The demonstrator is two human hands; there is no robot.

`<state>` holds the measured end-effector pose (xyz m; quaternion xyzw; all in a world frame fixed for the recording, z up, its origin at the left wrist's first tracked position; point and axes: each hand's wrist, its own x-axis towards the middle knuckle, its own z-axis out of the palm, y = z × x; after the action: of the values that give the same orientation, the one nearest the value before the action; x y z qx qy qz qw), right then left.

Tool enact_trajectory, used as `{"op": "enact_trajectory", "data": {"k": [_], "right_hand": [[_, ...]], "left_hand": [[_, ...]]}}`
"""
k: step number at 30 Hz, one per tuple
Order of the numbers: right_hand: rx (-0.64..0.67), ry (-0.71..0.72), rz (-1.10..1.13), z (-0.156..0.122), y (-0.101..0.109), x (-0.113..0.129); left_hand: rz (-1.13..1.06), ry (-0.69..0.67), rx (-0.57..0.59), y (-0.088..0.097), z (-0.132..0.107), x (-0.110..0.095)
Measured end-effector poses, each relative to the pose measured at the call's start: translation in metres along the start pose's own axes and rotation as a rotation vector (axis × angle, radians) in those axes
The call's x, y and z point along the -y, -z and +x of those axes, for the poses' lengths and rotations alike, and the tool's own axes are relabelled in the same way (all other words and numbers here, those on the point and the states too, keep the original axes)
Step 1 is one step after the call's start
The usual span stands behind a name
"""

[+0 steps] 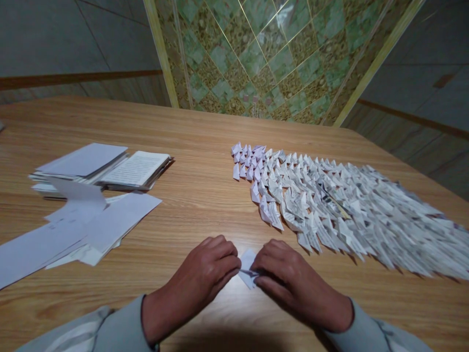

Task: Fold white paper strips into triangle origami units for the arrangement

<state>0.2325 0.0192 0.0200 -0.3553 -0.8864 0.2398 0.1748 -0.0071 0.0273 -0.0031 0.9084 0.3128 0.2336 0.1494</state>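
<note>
At lower centre of the frame, the left hand (212, 264) and right hand (284, 271) pinch opposite sides of a small folded paper (248, 258). Uneven pulling could tear its creases; a slip rightward might knock the folded shapes (295, 201) nearby.

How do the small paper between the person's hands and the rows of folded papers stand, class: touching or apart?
Apart: the head view shows brown tabletop between the small paper and the rows of folded papers.
</note>
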Motion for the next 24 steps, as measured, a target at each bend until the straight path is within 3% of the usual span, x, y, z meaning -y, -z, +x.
{"op": "enact_trajectory", "data": {"k": [12, 24], "right_hand": [[-0.118, -0.062, -0.063, -0.001, -0.009, -0.007], [-0.167, -0.22, -0.13, 0.005, -0.013, 0.002]], "left_hand": [[0.016, 0.072, 0.046, 0.0, 0.0, -0.004], [-0.004, 0.24, -0.026, -0.003, 0.003, -0.007]]}}
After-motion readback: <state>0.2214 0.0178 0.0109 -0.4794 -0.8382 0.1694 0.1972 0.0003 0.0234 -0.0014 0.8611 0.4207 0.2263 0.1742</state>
